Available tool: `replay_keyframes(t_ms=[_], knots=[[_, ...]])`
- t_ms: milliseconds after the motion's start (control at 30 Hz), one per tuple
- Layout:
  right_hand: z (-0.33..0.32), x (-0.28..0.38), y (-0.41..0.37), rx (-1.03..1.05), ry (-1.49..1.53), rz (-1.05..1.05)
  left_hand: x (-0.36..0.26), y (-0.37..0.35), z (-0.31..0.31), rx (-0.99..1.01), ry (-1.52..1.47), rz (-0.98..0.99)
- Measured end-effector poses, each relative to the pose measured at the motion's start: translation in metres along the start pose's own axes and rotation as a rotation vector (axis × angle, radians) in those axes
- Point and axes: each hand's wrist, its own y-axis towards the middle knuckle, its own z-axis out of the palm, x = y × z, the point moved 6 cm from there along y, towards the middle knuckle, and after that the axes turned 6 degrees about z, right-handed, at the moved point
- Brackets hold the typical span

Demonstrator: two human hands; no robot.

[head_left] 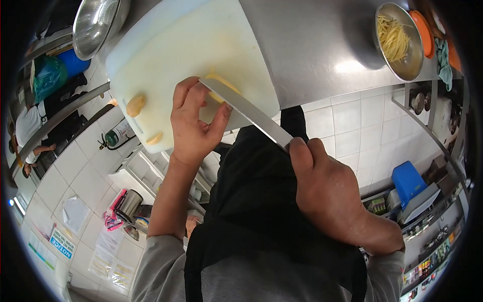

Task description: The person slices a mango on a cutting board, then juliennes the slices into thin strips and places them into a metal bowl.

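My right hand (329,194) grips the handle of a kitchen knife (256,117), its long blade slanting up and left across the board's near side. Under the blade lies a peeled yellow potato piece (217,82), partly hidden. My left hand (196,113) is curled at the potato, with fingertips on one side and the thumb on the other, close against the blade. Both rest over a white cutting board (181,45). A larger potato chunk (135,105) and a small potato slice (154,138) lie on the board's left side.
A metal bowl (414,68) of thin yellow potato strips (393,39) stands at the right of the steel counter (312,50), beside an orange lid-like object (422,34) and a green cloth (444,63). A metal colander (95,27) sits at upper left. Another person (30,126) is far left.
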Motion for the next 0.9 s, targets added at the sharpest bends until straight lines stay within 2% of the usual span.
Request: replay_keyframes(t_ms=[367,600,767,900], knots=[[0.007,0.003,0.021,0.026,0.084,0.003,-0.006,0.004,-0.001,-0.018,-0.054,-0.127],[0.006,-0.006,0.001,0.099,0.062,0.038,0.000,0.002,0.001,0.028,-0.040,-0.080],[0.014,0.006,0.034,-0.009,0.121,-0.050,0.000,0.002,0.002,-0.035,-0.081,-0.098],[0.028,0.017,0.066,-0.142,0.142,-0.110,-0.002,0.003,0.001,0.002,-0.033,-0.067]])
